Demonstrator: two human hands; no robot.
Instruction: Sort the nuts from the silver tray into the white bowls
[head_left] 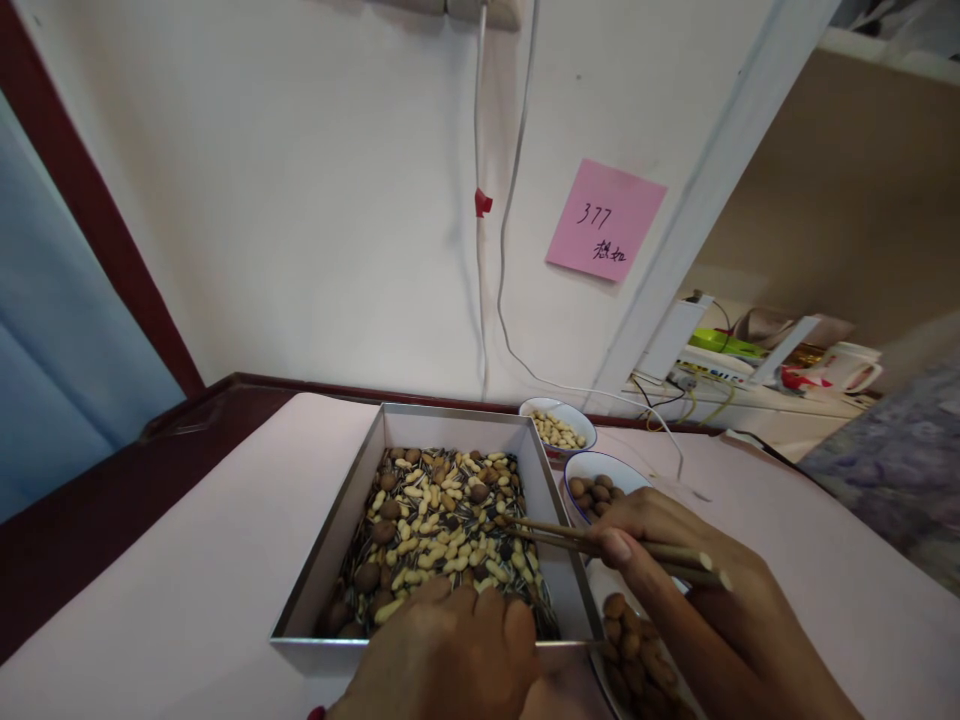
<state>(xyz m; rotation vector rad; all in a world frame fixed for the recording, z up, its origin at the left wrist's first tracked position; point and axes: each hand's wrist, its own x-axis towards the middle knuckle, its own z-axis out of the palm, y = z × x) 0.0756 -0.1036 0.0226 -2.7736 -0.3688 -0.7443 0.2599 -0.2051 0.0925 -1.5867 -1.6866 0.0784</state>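
Note:
My right hand point(712, 590) is closed around a pair of wooden chopsticks point(559, 533). Their tips reach over the right side of a metal-rimmed square tray point(341, 520), close to a small nut. Inside the tray lies a mix of peanuts point(424, 500), striped sunflower seeds and round brown nuts point(383, 532). My left hand point(450, 645) lies over the tray's near rim with its fingers bent together and pointing inward; the fingertips are hidden behind the knuckles.
Right of the tray stand a bowl of peanuts point(556, 430), a bowl of round brown nuts point(596, 493) and a bowl of oblong brown nuts point(634, 655), partly behind my right hand. A white cable point(585, 388) trails onto the table. A pink note point(606, 220) hangs on the wall.

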